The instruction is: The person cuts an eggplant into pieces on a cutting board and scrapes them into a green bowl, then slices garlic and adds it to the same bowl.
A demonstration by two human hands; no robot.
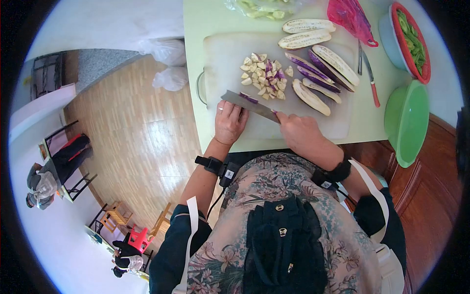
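The right hand [299, 133] is closed around the handle of the kitchen knife [250, 104], held low over the near part of the white cutting board [220, 54]. The left hand [230, 122] lies loosely open, its fingertips on the blade's far end, right beside a purple eggplant scrap [248, 98] stuck to the steel. That looks like the danger to me: if those fingers slide toward the edge, they could get nicked. The diced eggplant [264, 76] and eggplant strips [318, 81] lie just beyond the blade.

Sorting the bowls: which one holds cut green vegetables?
The red-rimmed bowl at the far right; the plain green bowl beside it shows nothing inside.
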